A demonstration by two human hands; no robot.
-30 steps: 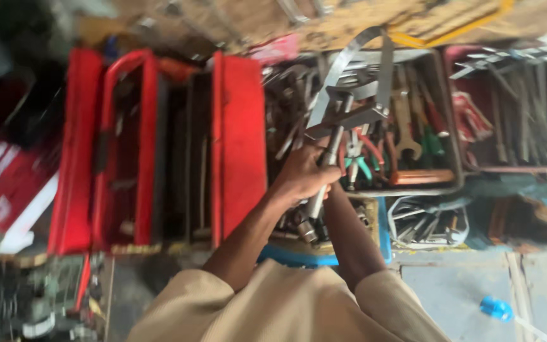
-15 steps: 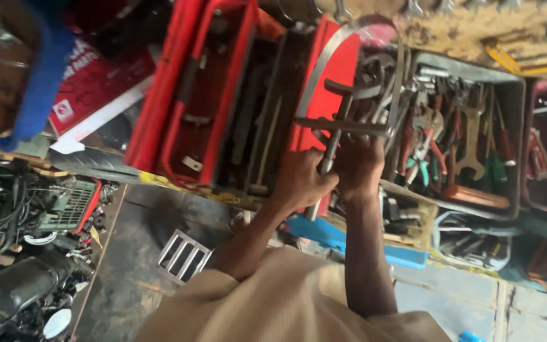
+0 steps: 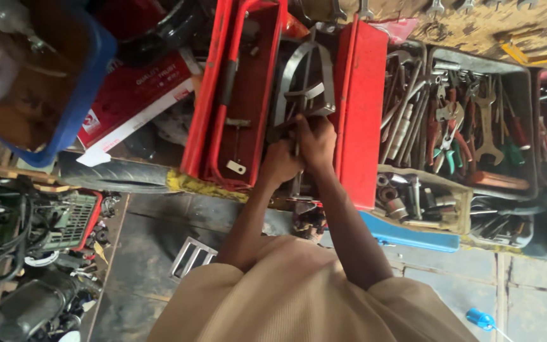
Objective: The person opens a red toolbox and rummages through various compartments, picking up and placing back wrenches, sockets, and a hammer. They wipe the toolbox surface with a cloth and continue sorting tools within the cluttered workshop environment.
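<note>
The red toolbox [image 3: 248, 95] stands open on the bench, with a grey tray of pliers and wrenches [image 3: 476, 120] to its right. A grey metal puller [image 3: 305, 88] sits in the toolbox's middle well. My left hand [image 3: 280, 161] and right hand [image 3: 314, 136] are both clamped on its near end.

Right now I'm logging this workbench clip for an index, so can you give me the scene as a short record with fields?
Setting: cluttered workshop bench seen from above
Left hand: left hand gripping the metal puller tool
Right hand: right hand gripping the same tool beside the left
Tool position: over the open red toolbox, between its fold-out trays
To the right: grey tray of spanners and pliers
To the left: blue crate
Floor: blue-handled screwdriver
</note>
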